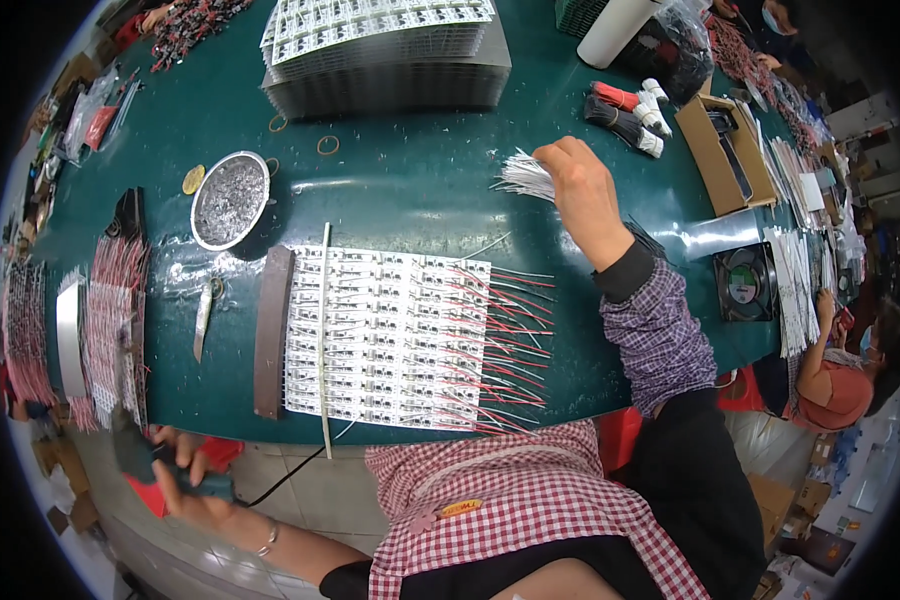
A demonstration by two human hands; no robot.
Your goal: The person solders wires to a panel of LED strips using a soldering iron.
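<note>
At the far edge of the work area my right hand point(582, 192) has its fingers closed on the near end of a bundle of white wires point(523, 177). Low on the left, off the table's front edge, my left hand point(185, 480) wraps round a dark green hand tool point(210, 486) with a black cord; its exact kind is unclear. Between the hands lies a white circuit board panel point(385, 340), red and white wires fanning from its right side. A brown bar point(273, 335) lies along its left edge, and a thin pale stick point(325, 340) crosses it.
Behind the panel stand a stack of circuit board sheets point(385, 70) and a metal bowl point(232, 200) of silvery bits. A small knife point(203, 320) lies left. Wired strips point(118, 310) line the left edge. On the right are a cardboard box point(725, 150), a fan point(744, 282) and co-workers.
</note>
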